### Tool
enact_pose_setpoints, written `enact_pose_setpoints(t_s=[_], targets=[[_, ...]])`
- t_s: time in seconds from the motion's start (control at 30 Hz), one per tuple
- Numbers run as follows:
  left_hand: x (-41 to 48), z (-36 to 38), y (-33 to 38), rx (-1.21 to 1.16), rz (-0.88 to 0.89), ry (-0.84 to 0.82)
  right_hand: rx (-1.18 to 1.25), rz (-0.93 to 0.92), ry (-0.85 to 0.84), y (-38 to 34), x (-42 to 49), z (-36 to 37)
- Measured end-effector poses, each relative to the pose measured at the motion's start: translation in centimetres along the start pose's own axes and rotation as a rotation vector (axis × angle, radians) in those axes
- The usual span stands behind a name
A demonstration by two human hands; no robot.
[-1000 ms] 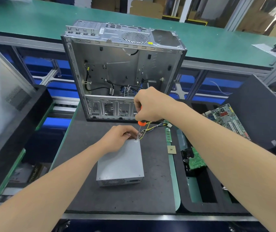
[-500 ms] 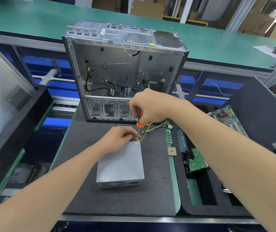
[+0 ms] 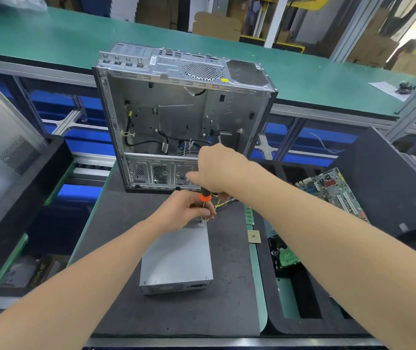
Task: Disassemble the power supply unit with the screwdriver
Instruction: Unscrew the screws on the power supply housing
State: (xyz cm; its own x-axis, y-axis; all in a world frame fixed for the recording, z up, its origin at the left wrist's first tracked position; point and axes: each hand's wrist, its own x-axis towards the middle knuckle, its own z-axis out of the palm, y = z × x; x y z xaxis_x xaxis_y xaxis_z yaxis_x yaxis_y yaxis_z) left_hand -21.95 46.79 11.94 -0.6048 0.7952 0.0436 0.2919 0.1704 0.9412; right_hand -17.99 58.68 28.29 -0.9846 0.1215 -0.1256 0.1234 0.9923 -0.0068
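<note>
Power supply unit point(image 3: 179, 256), a plain grey metal box with a vented near face, lies flat on the dark grey work mat point(image 3: 116, 248), just in front of the open silver desktop computer case point(image 3: 176, 109), which stands on its side. Its bundle of yellow and black wires point(image 3: 223, 203) trails off the far right corner toward the case.

A black-handled screwdriver with an orange collar point(image 3: 205, 197) stands nearly upright, its tip at the unit's far right corner. The right hand point(image 3: 217, 170) has its fingers curled over the top of the handle, though blur hides the details. The left hand point(image 3: 181, 210) rests on the unit's far end, with thumb and fingertips closed around the metal shaft just above the tip.

To the right, a green memory stick point(image 3: 248, 215) and a small square processor chip point(image 3: 254, 236) lie at the mat's edge, and a green motherboard point(image 3: 333, 190) leans in a black foam tray point(image 3: 302, 324).
</note>
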Motion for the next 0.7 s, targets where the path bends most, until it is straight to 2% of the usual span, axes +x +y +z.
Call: enact_pose_setpoints(t_s=[0.17, 0.3, 0.63, 0.7], targets=[[0.1, -0.3, 0.3, 0.011, -0.001, -0.026, -0.042, -0.128, -0.11, 0.9, 0.6, -1.0], [0.3, -0.2, 0.6, -0.001, -0.001, -0.043, -0.116, -0.298, -0.186, 2.3, 0.7, -1.7], [0.4, -0.7, 0.6, 0.068, -0.007, -0.124, -0.289, -0.804, -0.241, 2.6, 0.6, -3.0], [0.3, -0.6, 0.5, 0.06, -0.008, -0.121, -0.305, -0.854, -0.221, 2.6, 0.5, -2.9]])
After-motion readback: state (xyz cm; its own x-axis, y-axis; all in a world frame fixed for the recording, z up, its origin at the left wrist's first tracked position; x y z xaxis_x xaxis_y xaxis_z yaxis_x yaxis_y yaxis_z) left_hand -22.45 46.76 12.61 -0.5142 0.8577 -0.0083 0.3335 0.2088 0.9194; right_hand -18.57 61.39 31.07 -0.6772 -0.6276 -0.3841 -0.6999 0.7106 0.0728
